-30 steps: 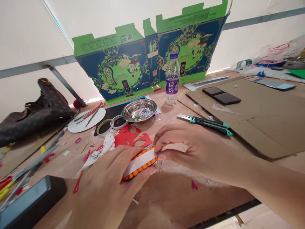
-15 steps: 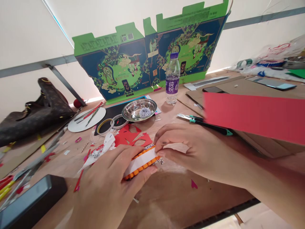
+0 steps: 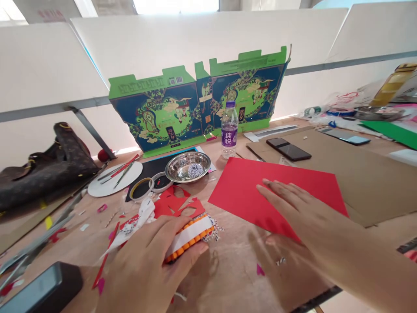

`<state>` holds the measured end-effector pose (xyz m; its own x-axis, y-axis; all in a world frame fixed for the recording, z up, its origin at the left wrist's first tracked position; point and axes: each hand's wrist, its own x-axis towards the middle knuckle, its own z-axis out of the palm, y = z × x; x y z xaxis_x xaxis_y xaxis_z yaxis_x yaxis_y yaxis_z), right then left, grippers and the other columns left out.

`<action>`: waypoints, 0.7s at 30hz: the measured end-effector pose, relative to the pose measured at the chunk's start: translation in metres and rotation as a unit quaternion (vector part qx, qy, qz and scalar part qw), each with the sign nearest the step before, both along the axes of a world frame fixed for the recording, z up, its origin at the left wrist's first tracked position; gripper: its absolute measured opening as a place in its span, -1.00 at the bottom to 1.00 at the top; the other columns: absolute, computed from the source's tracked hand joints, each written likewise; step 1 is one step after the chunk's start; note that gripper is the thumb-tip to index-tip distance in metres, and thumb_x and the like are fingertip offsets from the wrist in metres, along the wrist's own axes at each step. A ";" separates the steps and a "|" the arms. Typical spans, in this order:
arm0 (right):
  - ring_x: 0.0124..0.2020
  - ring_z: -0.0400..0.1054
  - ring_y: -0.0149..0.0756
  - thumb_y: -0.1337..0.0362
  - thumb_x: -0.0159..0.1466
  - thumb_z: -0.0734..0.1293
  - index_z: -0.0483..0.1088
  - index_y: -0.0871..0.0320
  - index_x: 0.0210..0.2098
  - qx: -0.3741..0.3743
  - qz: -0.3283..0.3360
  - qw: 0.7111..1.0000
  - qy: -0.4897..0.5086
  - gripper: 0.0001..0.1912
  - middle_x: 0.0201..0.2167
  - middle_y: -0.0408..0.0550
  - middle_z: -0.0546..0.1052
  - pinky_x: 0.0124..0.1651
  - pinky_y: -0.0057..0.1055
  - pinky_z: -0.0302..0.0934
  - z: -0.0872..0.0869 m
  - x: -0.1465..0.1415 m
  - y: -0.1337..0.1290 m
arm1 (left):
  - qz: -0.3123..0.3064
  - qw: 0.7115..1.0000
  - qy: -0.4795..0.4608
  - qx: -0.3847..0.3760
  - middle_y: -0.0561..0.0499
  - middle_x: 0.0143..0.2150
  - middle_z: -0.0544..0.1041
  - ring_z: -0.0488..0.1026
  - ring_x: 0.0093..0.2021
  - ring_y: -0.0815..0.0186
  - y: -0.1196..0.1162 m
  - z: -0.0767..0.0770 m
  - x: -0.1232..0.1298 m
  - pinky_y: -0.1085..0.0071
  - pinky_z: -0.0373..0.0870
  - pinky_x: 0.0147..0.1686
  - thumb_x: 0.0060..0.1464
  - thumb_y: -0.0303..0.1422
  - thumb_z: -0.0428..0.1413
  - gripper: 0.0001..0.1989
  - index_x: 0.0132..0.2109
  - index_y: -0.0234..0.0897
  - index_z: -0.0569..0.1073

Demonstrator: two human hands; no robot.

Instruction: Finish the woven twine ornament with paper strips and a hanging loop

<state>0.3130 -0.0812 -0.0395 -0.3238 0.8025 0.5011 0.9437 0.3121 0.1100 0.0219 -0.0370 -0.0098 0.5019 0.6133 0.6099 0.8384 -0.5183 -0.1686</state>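
the long bench (image 3: 228, 282), covered in brown paper and scattered scraps, fills the view, with a flattened green-and-navy printed carton (image 3: 198, 104) standing far beyond both grips. past the right grip (image 3: 293, 208) lies a wide cardboard sheet (image 3: 368, 182), a black phone (image 3: 288, 150) on it. well ahead of the left grip (image 3: 143, 256) sit a plastic water bottle (image 3: 229, 130) and a steel bowl (image 3: 174, 171) holding a ball of striped twine (image 3: 195, 171), and farther left are a patterned handbag (image 3: 48, 174) and a white plate (image 3: 114, 184) with thin tools on it. the red paper sheet (image 3: 247, 187) lies flat just under the right grip, its fingers (image 3: 276, 191) spread and open, pressing on the sheet near its lower edge; it shows no cuts on its visible part. the left grip is curled closed over the orange-beaded strip (image 3: 190, 239), holding it against the bench, a white band (image 3: 190, 230) running along the strip's face. just ahead of the left grip, red paper cut-outs (image 3: 172, 206) lie finished on the bench, so some cutting is done, while the whole sheet remains to be worked.
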 end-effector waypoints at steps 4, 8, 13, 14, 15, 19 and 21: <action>0.21 0.21 0.22 0.09 0.28 0.22 0.22 0.32 0.25 -0.078 -0.057 0.991 -0.092 -0.37 0.21 0.30 0.31 0.09 0.18 0.26 -0.043 0.027 0.016 | 0.025 1.000 0.000 0.009 0.12 -0.23 0.60 0.57 -0.29 0.21 -0.003 -0.003 0.002 0.25 0.45 -0.44 0.22 0.04 -0.16 -0.60 -0.10 -0.03 0.44; 0.21 0.24 0.06 0.00 0.28 0.24 0.12 0.19 0.32 -0.133 -0.023 0.987 -0.088 -0.29 0.25 0.13 0.28 0.08 0.00 0.34 -0.056 0.038 0.016 | 0.051 0.998 -0.009 -0.029 0.12 -0.16 0.59 0.56 -0.22 0.17 -0.006 -0.005 0.003 0.21 0.47 -0.34 0.23 0.04 -0.15 -0.61 -0.06 -0.01 0.42; 0.28 0.06 0.24 -0.20 0.10 0.35 0.09 0.17 0.34 -0.159 -0.076 0.981 -0.078 -0.04 0.31 0.22 0.13 0.10 0.21 0.23 -0.057 0.054 0.017 | 0.033 0.996 -0.032 -0.076 0.16 -0.17 0.59 0.54 -0.20 0.17 -0.006 -0.005 0.002 0.19 0.47 -0.28 0.20 0.04 -0.10 -0.63 -0.04 -0.01 0.41; 0.28 0.07 0.26 -0.19 0.10 0.36 0.09 0.18 0.33 -0.167 -0.089 0.979 -0.075 -0.04 0.31 0.24 0.14 0.10 0.23 0.23 -0.056 0.058 0.019 | 0.031 0.996 -0.037 -0.079 0.16 -0.16 0.58 0.54 -0.19 0.17 -0.006 -0.005 0.002 0.19 0.47 -0.25 0.19 0.03 -0.08 -0.64 -0.03 -0.01 0.41; 0.27 0.09 0.26 -0.17 0.11 0.36 0.10 0.20 0.33 -0.174 -0.095 0.977 -0.073 -0.05 0.30 0.26 0.15 0.10 0.22 0.23 -0.056 0.062 0.020 | 0.027 0.996 -0.041 -0.078 0.15 -0.15 0.58 0.54 -0.18 0.18 -0.006 -0.004 0.002 0.19 0.47 -0.23 0.18 0.03 -0.06 -0.64 -0.03 -0.01 0.41; 0.18 0.27 0.13 0.08 0.29 0.21 0.26 0.21 0.25 -0.155 -0.049 0.984 -0.073 -0.41 0.20 0.21 0.35 0.08 0.06 0.32 -0.053 0.069 0.021 | 0.005 0.997 -0.035 -0.065 0.12 -0.15 0.59 0.54 -0.18 0.19 -0.006 -0.003 0.002 0.23 0.46 -0.20 0.20 0.01 -0.04 -0.64 -0.03 -0.07 0.41; 0.02 0.43 0.04 0.30 0.31 0.12 0.42 0.18 0.11 -0.107 -0.037 0.992 -0.046 -0.55 0.03 0.16 0.52 0.00 -0.05 0.40 -0.048 0.070 0.016 | 0.008 0.998 -0.031 -0.062 0.11 -0.15 0.58 0.54 -0.19 0.18 -0.005 -0.002 0.002 0.23 0.45 -0.23 0.20 0.00 -0.04 -0.65 -0.03 -0.08 0.40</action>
<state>0.3826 -0.0652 -0.0878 -0.2964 0.9110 0.2868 0.9539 0.2677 0.1354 0.0244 -0.0422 -0.0121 0.4555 0.6931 0.5587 0.8534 -0.5186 -0.0524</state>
